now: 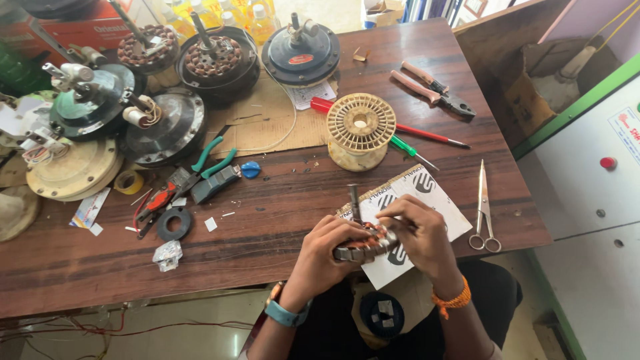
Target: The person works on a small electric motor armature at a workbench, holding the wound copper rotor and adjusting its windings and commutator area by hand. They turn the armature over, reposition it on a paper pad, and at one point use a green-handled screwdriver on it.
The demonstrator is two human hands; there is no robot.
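While both hands' fingers (333,233) grip stator (365,245) at table edge (200,283), scissors (485,207) near

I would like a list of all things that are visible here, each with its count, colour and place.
motor core: 1, metal and copper, held in both hands at the near table edge
white card: 1, white with black marks, under the hands
scissors: 1, steel, right of the card
empty spool: 1, cream, table centre
screwdrivers: 2, red and green, beside the spool
pliers: 1, pink handles, far right
fan motors: several, dark and cream, far left
green-handled pliers: 1, left of centre
black ring: 1, near left
table: 1, brown wood
left hand: 1, blue watch at the wrist
right hand: 1, orange thread at the wrist
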